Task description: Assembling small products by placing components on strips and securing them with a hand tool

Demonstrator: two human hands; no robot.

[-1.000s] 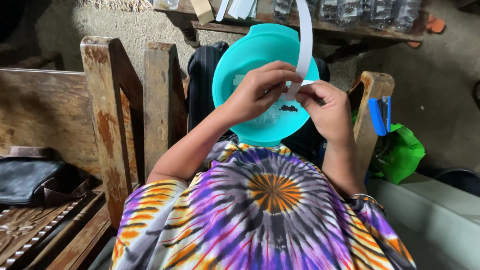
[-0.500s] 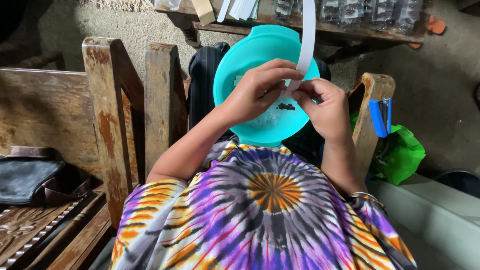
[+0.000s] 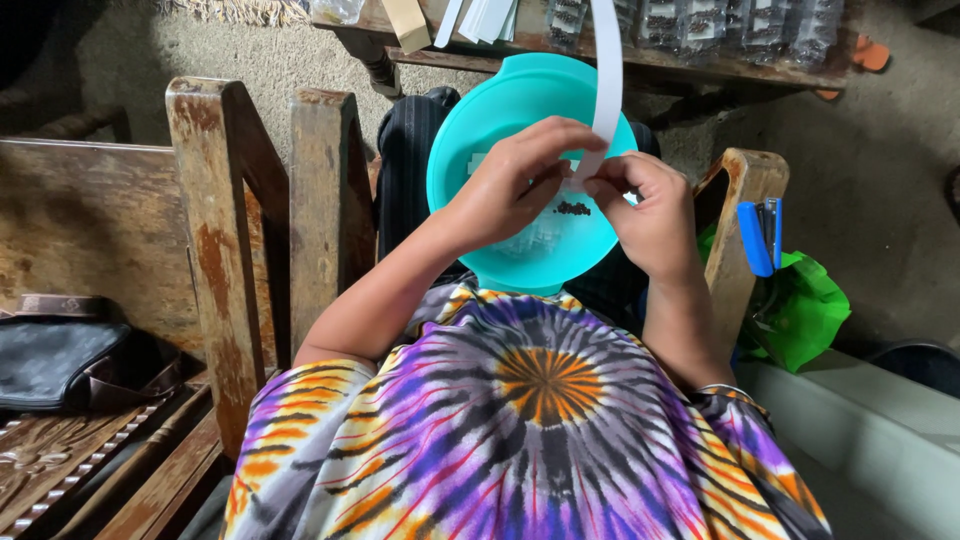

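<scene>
Both hands pinch a white strip over a teal bowl.

The left hand (image 3: pixel 515 185) and right hand (image 3: pixel 650 215) meet fingertip to fingertip, pressed on the strip (image 3: pixel 606 70), which rises past the bowl (image 3: pixel 480 130) (dark seeds (image 3: pixel 572 208) lie inside); a blue stapler (image 3: pixel 758 235) sits on the chair arm (image 3: pixel 735 270) to the right.

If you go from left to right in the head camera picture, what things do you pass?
Black leather bag → worn wooden bench post → round teal plastic bowl → blue stapler → green plastic bag.
</scene>
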